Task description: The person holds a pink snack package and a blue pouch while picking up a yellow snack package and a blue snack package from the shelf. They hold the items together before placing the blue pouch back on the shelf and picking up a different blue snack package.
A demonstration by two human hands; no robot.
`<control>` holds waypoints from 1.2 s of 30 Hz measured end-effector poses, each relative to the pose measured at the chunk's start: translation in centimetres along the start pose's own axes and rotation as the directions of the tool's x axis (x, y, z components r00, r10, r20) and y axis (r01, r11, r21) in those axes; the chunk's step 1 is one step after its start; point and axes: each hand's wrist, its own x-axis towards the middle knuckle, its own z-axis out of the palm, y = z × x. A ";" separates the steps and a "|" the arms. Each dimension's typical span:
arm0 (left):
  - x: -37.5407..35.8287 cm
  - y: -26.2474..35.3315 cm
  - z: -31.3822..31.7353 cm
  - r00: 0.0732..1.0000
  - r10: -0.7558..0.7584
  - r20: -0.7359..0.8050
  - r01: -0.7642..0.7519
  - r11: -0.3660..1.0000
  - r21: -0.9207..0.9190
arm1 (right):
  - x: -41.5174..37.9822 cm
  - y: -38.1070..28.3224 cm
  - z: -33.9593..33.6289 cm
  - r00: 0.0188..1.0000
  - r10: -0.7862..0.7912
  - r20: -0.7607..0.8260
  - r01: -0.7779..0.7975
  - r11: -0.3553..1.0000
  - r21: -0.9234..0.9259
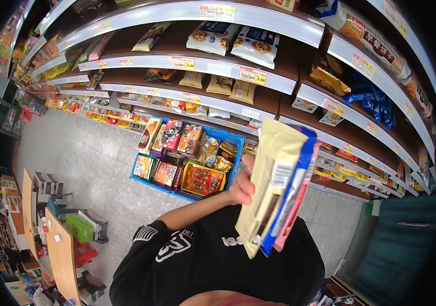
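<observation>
Snack packets [274,188], cream, blue and pink, stand fanned upright in your one visible hand [242,187], its grip closed on their left edge so the faces stay readable; which hand it is I cannot tell. At ten o'clock the blue crate [234,138] sits open on the floor [90,158] below the shelves [259,109], within reach.

A blue crate [236,140] of snacks sits on the floor below stocked shelves [259,94].

Snack packets [274,188] glossy plastic film; crate [233,140] smooth blue plastic; floor [95,158] speckled, probably polished stone.
</observation>
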 end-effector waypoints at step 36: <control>2.7 -2.2 3.4 0.986 0.054 0.155 0.007 0.928 -0.373 | -4.8 2.4 -1.0 0.964 -0.262 -0.044 0.231 0.909 -0.346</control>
